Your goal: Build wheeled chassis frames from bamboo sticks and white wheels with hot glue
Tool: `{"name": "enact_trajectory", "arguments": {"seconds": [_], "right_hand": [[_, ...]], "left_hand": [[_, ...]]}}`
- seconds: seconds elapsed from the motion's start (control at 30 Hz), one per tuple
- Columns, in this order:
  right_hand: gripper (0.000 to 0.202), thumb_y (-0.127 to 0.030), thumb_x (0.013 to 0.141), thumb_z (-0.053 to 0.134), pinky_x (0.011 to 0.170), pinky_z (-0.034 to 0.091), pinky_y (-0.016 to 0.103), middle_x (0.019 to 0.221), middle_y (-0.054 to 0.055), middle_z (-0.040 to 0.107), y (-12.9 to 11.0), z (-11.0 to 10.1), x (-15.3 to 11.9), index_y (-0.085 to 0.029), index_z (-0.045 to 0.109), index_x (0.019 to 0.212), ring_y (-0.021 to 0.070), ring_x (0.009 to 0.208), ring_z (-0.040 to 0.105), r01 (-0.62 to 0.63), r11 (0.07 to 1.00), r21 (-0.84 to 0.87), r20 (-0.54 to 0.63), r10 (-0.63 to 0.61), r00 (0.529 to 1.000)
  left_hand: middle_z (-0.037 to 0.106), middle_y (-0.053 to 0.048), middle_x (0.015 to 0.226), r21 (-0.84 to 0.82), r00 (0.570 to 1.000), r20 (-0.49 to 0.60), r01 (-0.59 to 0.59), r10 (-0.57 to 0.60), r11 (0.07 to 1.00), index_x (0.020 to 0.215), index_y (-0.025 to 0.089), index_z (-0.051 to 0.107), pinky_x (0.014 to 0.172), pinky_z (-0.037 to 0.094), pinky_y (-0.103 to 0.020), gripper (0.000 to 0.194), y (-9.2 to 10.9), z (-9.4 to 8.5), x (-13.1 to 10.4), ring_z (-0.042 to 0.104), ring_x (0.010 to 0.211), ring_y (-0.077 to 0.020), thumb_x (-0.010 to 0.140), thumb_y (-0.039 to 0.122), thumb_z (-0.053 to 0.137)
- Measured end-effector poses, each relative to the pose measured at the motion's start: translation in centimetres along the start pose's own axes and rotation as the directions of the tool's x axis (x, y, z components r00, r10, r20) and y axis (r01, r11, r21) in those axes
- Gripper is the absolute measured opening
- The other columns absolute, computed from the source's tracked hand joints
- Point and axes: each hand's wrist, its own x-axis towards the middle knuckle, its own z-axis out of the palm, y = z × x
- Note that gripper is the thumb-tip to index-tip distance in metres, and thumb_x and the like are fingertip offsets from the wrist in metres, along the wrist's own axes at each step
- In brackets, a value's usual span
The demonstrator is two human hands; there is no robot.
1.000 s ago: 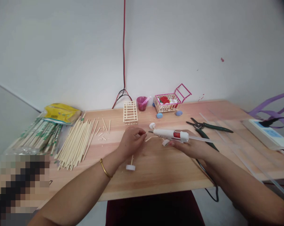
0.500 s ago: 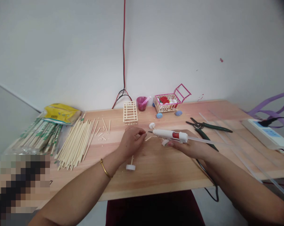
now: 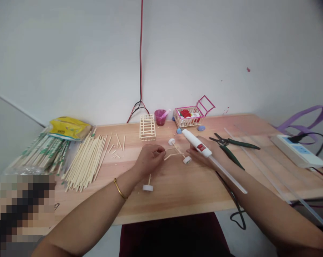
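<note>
My right hand is wrapped round a white glue gun, whose nozzle points up and left; a clear glue stick sticks out of its back. The fingertips of my left hand pinch a thin wooden stick that reaches right. Beyond and beside that stick lies an axle with two white wheels. Another white wheel on a short stick stands out below my left hand, its upper end hidden behind the hand.
Wooden sticks and a yellow packet lie left. Along the wall stand a stick frame, a purple cup and a small cart. Green-handled cutters, clear glue sticks and a power strip are right.
The glue gun has swung away from my left fingertips, its nozzle now up and left. The two-wheeled axle has come into clear view. My left hand has barely moved.
</note>
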Motion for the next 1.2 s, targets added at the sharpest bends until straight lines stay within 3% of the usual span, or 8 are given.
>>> {"name": "enact_trajectory", "arguments": {"seconds": [0.2, 0.4, 0.57, 0.73, 0.8, 0.9, 1.1, 1.2], "right_hand": [[0.019, -0.036, 0.082, 0.054, 0.058, 0.038, 0.025, 0.071, 0.000, 0.059, 0.3, 1.2, 0.0, -0.022, 0.048, 0.072, 0.0152, 0.064, 0.055, 0.050, 0.997, 0.055, 0.059, -0.053, 0.997], [0.017, -0.034, 0.082, 0.054, 0.059, 0.036, 0.025, 0.072, 0.001, 0.058, 0.8, 1.9, 0.1, -0.021, 0.051, 0.072, 0.0151, 0.064, 0.054, 0.130, 0.991, -0.024, 0.066, -0.128, 0.990], [0.020, -0.038, 0.081, 0.058, 0.060, 0.037, 0.027, 0.075, 0.003, 0.058, 0.1, 1.1, 0.0, -0.021, 0.049, 0.073, 0.0166, 0.067, 0.055, 0.108, 0.990, -0.087, 0.014, -0.107, 0.994], [0.021, -0.038, 0.083, 0.057, 0.060, 0.039, 0.028, 0.073, 0.002, 0.056, -0.7, 0.5, -0.2, -0.022, 0.048, 0.072, 0.0171, 0.067, 0.055, 0.077, 0.997, -0.019, 0.001, -0.077, 0.997], [0.022, -0.040, 0.082, 0.059, 0.064, 0.041, 0.030, 0.078, 0.004, 0.058, -0.6, 0.5, -0.2, -0.022, 0.049, 0.072, 0.0186, 0.072, 0.056, 0.114, 0.993, 0.012, -0.020, -0.114, 0.993], [0.023, -0.042, 0.081, 0.062, 0.072, 0.044, 0.033, 0.088, 0.007, 0.060, -0.3, 0.4, -0.1, -0.022, 0.054, 0.075, 0.0214, 0.084, 0.057, 0.156, 0.986, 0.062, -0.055, -0.153, 0.987], [0.025, -0.046, 0.079, 0.065, 0.072, 0.045, 0.032, 0.084, 0.005, 0.060, -0.6, -0.8, -0.5, -0.021, 0.059, 0.073, 0.0192, 0.080, 0.058, 0.110, 0.974, 0.197, 0.099, -0.131, 0.986], [0.025, -0.045, 0.075, 0.069, 0.066, 0.044, 0.029, 0.078, 0.002, 0.061, -0.8, -1.4, -0.8, -0.020, 0.062, 0.076, 0.0172, 0.073, 0.058, 0.076, 0.967, 0.245, 0.209, -0.129, 0.969]], "left_hand": [[0.069, -0.002, 0.070, 0.066, 0.999, 0.024, 0.032, -0.033, 0.997, 0.072, 0.018, 0.068, 0.073, 0.045, -0.029, 0.011, -0.3, -0.1, 0.1, 0.062, 0.070, -0.0159, 0.077, 0.019, 0.058], [0.067, -0.002, 0.068, 0.154, 0.990, 0.138, -0.006, -0.015, 0.988, 0.070, 0.017, 0.068, 0.072, 0.045, -0.029, 0.012, -0.8, -0.2, 0.1, 0.060, 0.068, -0.0155, 0.074, 0.019, 0.057], [0.070, -0.005, 0.086, 0.121, 0.989, 0.138, 0.028, -0.045, 0.992, 0.088, 0.016, 0.066, 0.077, 0.047, -0.031, 0.018, -1.2, -1.0, 0.1, 0.063, 0.080, -0.0177, 0.071, 0.017, 0.059], [0.067, -0.004, 0.084, 0.216, 0.984, 0.094, 0.131, -0.154, 0.968, 0.085, 0.017, 0.062, 0.070, 0.046, -0.029, 0.018, 0.0, -2.7, -0.3, 0.061, 0.077, -0.0180, 0.068, 0.014, 0.058], [0.067, -0.003, 0.079, 0.269, 0.978, 0.144, 0.110, -0.153, 0.957, 0.077, 0.018, 0.065, 0.067, 0.044, -0.029, 0.008, 0.7, -3.0, -0.6, 0.059, 0.074, -0.0174, 0.072, 0.020, 0.059], [0.066, -0.004, 0.074, 0.378, 0.969, 0.219, 0.025, -0.115, 0.926, 0.075, 0.020, 0.069, 0.068, 0.041, -0.031, 0.014, 1.6, -2.5, -1.2, 0.058, 0.071, -0.0186, 0.076, 0.033, 0.063], [0.067, -0.007, 0.075, 0.539, 0.961, 0.273, -0.111, -0.049, 0.835, 0.071, 0.019, 0.068, 0.073, 0.036, -0.038, 0.015, 2.1, -0.6, -1.8, 0.059, 0.079, -0.0245, 0.078, 0.032, 0.062], [0.067, -0.006, 0.074, 0.528, 0.965, 0.258, -0.101, -0.046, 0.843, 0.069, 0.019, 0.067, 0.072, 0.035, -0.037, 0.018, 2.0, -0.4, -1.7, 0.059, 0.077, -0.0231, 0.082, 0.027, 0.057]]}}
